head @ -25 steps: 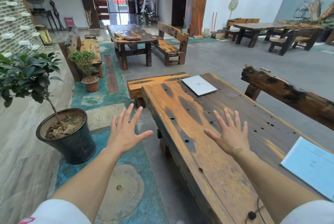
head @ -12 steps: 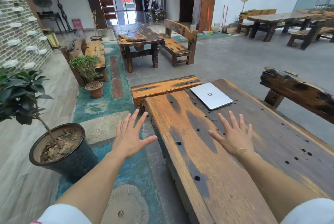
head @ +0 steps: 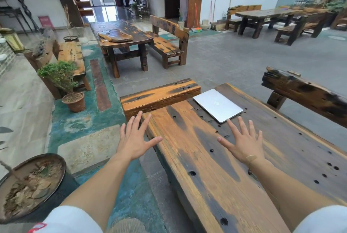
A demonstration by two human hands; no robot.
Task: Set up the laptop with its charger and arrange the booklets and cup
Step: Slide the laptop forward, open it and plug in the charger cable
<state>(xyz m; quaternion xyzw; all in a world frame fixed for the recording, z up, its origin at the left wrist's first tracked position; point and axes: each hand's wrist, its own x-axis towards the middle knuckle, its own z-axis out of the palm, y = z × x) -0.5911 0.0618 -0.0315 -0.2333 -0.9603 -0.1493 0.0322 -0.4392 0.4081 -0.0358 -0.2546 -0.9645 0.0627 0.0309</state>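
both your hands are spread flat and holding nothing, fingers fanned wide, which reads as a reach toward something broad rather than a pinch. your right hand hovers over the wooden table, its fingertips just short of the near edge of the laptop. your left hand hangs past the table's left edge, over the floor, so it looks less ready than the right.

the laptop lies closed and flat at the far end of the table, turned at an angle to the planks, beside the raised wooden block. that flat, lid-down pose suggests you need both palms at its sides to square it up or lift the lid.

no charger, booklets or cup show here, so the setup looks barely begun.
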